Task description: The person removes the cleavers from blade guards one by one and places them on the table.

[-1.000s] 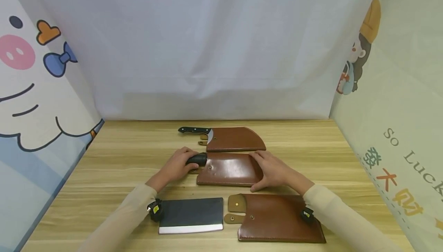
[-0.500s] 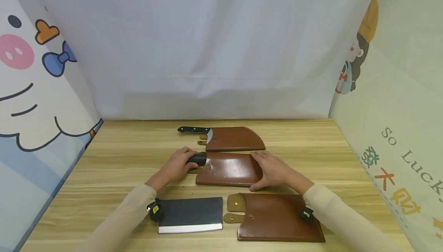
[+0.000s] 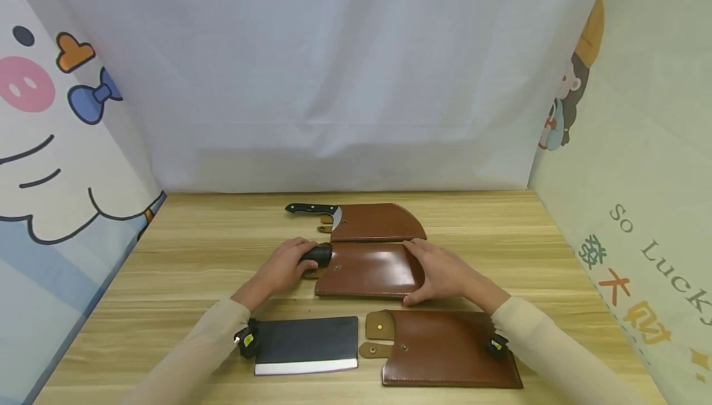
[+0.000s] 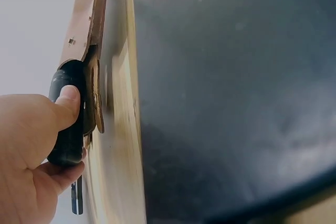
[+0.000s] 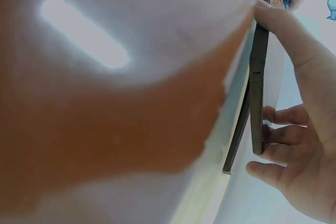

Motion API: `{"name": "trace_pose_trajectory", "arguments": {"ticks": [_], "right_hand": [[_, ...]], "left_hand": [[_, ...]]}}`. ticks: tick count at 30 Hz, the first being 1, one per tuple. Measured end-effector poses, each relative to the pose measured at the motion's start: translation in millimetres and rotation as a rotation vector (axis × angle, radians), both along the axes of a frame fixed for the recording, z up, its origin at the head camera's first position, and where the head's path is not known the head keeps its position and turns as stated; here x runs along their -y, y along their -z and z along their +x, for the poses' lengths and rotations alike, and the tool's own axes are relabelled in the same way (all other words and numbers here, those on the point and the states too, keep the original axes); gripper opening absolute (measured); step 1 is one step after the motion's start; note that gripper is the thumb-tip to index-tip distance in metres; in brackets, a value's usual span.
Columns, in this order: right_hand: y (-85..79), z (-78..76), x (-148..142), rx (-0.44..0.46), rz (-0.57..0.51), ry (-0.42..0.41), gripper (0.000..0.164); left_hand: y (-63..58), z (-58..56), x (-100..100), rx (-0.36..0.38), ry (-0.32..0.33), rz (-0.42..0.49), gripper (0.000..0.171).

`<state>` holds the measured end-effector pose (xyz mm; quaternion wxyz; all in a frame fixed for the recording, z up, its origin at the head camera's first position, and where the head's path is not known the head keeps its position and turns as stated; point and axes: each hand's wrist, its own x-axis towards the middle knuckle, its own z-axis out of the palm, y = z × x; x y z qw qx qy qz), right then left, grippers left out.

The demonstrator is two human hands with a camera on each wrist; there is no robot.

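In the middle of the table lies a cleaver whose blade is hidden inside a brown leather sheath (image 3: 367, 272). My left hand (image 3: 285, 263) grips its black handle (image 4: 68, 124), thumb along the top and fingers underneath. At the sheath's far right end, my right hand (image 3: 442, 272) holds the leather between thumb and fingers; the right wrist view shows this sheath's dark stitched edge (image 5: 256, 77) in that grasp. Closer to me lies a bare cleaver blade (image 3: 308, 340), black with a silver cutting edge, its handle hidden by the left forearm.
Behind the hands a second sheathed cleaver (image 3: 378, 222) lies with its riveted handle (image 3: 311, 208) pointing left. A larger brown sheath (image 3: 439, 349) with tan straps is at front right, partly under the right forearm. White cloth (image 3: 356, 83) hangs behind the wooden table (image 3: 194, 225).
The right end of the held sheath has risen slightly with my right hand, and the shine on the leather has slid rightward. My left hand keeps its grip on the handle.
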<state>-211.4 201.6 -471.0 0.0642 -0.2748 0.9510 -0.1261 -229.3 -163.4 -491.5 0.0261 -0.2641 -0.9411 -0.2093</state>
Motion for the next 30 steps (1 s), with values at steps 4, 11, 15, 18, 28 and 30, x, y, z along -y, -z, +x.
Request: {"name": "trace_pose_trajectory", "arguments": {"ticks": [4, 11, 15, 18, 28, 30], "right_hand": [[-3.8, 1.1, -2, -0.004, -0.003, -0.006, 0.127], [-6.8, 3.6, -5, -0.013, -0.024, -0.014, 0.127], [-6.0, 4.3, -7, -0.047, -0.024, -0.026, 0.127], [-5.4, 4.9, -7, -0.072, -0.023, -0.036, 0.126], [-8.3, 9.2, -8, -0.115, -0.061, -0.062, 0.123], [-8.0, 9.0, -9, -0.120, -0.061, -0.061, 0.123]], "left_hand": [[-0.6, 0.6, 0, -0.013, 0.003, 0.000, 0.044], [-5.2, 4.2, 0, -0.023, 0.015, 0.015, 0.045], [-5.9, 5.4, 0, -0.031, 0.009, 0.024, 0.045], [-5.1, 5.9, 1, -0.031, -0.003, 0.044, 0.044], [-8.5, 9.7, 7, -0.021, -0.013, 0.109, 0.043], [-9.9, 10.4, 8, -0.016, -0.013, 0.115, 0.043]]}}
